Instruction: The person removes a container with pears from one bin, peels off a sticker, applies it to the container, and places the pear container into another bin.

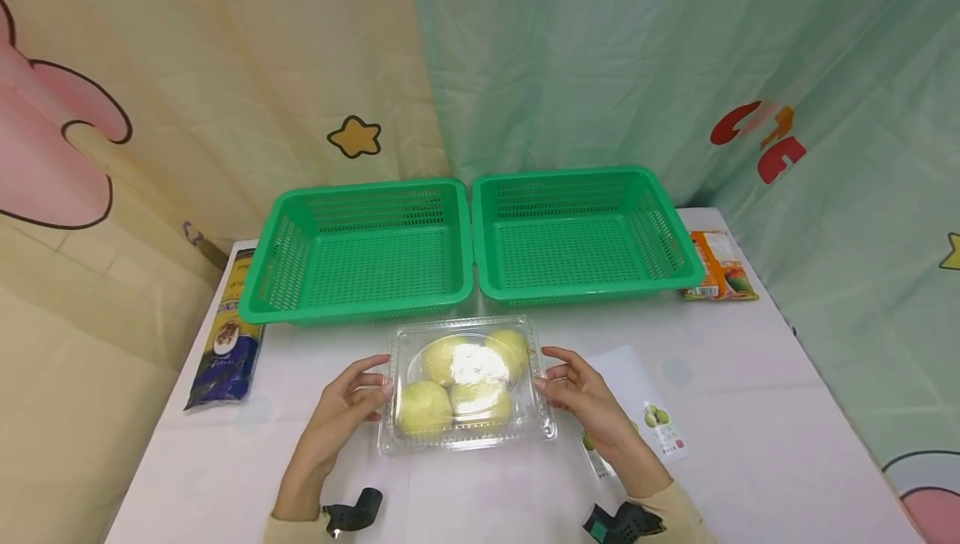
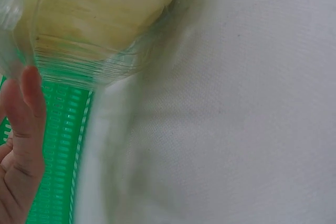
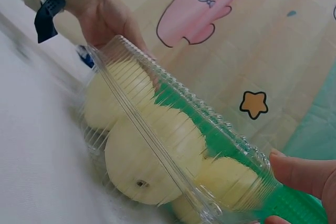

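Note:
A clear plastic clamshell box [image 1: 465, 443] with its lid down holds several round, pale yellow fruits [image 1: 424, 407]. My left hand [image 1: 341, 411] grips its left edge between thumb and fingers. At the opposite edge, my right hand [image 1: 588, 406] pinches the rim, thumb on the near side. In the right wrist view the box [image 3: 181, 90] appears slanted, and one fruit [image 3: 152, 156] shows a dark spot at its end. The left wrist view catches only a corner of the box, beside the left fingers [image 2: 32, 95].
Two green plastic baskets, a left one [image 1: 360, 311] and a right one [image 1: 592, 287], stand side by side behind the box. A blue and yellow packet [image 1: 232, 331] lies far left, an orange packet [image 1: 723, 269] far right. Fruit-printed white sheets [image 1: 633, 381] lie partly under my right arm.

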`<state>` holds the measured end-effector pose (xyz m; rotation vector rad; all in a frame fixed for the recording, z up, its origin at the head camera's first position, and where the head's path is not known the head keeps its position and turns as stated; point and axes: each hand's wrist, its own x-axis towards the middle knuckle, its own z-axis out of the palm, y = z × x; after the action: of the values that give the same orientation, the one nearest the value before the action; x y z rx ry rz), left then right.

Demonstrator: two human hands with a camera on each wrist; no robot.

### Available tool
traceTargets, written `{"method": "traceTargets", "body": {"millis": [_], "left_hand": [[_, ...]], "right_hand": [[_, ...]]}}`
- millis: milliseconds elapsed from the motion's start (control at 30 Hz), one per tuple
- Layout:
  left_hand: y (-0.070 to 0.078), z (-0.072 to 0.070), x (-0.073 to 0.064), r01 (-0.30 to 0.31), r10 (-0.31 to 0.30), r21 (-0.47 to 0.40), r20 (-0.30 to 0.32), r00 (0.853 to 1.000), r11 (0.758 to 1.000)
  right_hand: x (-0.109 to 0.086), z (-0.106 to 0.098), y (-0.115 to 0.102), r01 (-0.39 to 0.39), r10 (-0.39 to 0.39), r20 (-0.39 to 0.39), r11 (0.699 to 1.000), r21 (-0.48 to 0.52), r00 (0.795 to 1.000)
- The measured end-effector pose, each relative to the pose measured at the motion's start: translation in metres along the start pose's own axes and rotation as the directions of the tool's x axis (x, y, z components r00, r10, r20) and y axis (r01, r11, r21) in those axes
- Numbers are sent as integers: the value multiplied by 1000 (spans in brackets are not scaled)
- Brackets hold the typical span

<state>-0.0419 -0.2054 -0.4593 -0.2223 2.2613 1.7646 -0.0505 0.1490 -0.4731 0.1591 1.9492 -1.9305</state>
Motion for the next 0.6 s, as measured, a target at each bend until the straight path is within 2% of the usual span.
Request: {"method": "traceTargets", "body": {"millis": [300, 600], "left_hand": [[5, 3, 5, -14, 15, 33, -29, 999, 999], [9, 6, 13, -1, 3, 43, -63, 998, 999]], "right_hand": [[7, 3, -5, -2, 2, -50, 1000, 1, 999], [21, 0, -8, 9, -9, -36, 1000, 5, 999]]}}
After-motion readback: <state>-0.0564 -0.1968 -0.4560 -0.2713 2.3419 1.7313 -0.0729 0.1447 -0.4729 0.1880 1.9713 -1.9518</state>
